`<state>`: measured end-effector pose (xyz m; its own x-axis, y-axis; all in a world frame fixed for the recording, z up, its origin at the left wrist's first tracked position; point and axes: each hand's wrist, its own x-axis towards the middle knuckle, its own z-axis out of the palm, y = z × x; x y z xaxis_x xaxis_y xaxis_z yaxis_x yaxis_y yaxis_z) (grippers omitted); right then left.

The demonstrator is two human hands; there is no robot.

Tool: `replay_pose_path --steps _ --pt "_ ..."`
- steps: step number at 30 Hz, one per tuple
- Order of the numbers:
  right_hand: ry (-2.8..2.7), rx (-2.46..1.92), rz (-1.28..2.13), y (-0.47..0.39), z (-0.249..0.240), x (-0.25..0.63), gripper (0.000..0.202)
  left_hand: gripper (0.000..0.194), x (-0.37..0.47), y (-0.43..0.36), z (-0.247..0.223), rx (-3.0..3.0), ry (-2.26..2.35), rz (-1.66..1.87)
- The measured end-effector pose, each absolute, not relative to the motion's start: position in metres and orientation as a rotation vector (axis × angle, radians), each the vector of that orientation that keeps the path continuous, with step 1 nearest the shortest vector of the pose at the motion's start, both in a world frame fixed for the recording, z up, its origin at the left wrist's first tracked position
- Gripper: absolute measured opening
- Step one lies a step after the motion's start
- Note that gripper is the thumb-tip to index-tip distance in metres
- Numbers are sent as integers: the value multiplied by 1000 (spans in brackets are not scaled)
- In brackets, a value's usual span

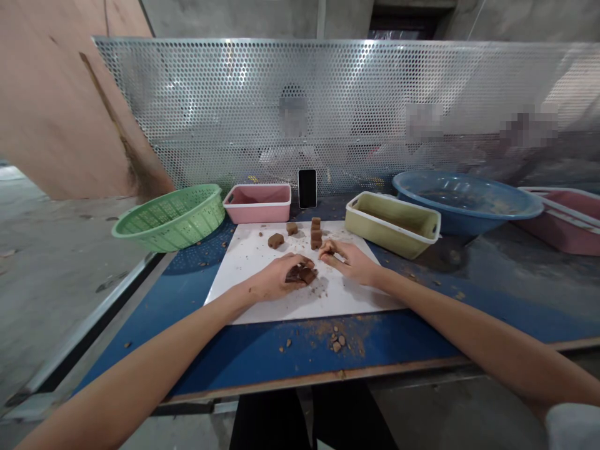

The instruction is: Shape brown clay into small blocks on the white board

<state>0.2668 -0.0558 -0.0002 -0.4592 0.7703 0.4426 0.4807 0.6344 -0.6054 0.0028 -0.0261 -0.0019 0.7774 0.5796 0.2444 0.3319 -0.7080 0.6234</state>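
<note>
Over the white board (257, 300), my left hand (281, 275) is closed around a brown clay-like block (307, 275), gripping it between thumb and fingers. My right hand (349, 261) is curled with fingertips pressed together; whatever they pinch, if anything, cannot be made out. Just behind those fingertips stands a notched brown piece (315, 234). Farther left on the board lie two more brown lumps, a rounded one (275, 240) and a smaller one (292, 229). Dark crumbs are scattered beneath both hands.
A green basket (173, 219), a pink bin (257, 212), an upright phone (307, 189), an olive bin (391, 228) and a blue basin (469, 212) line the back. Behind them rises a perforated metal panel (225, 100). Small stones (337, 342) lie near the blue table's front edge.
</note>
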Motion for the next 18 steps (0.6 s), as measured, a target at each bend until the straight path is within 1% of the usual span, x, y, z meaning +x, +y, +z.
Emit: replay_pose_path --steps 5,8,12,18 --pt "-2193 -783 441 -53 1 264 21 27 6 -20 -5 2426 746 535" --pt "-2216 -797 465 -53 -3 264 20 24 6 -19 -6 2443 739 517" --pt "-2221 -835 513 -54 -7 265 26 31 6 -17 -11 2435 710 540" --pt "-2252 -908 518 -55 -7 265 21 41 7 -21 -10 2250 731 518"
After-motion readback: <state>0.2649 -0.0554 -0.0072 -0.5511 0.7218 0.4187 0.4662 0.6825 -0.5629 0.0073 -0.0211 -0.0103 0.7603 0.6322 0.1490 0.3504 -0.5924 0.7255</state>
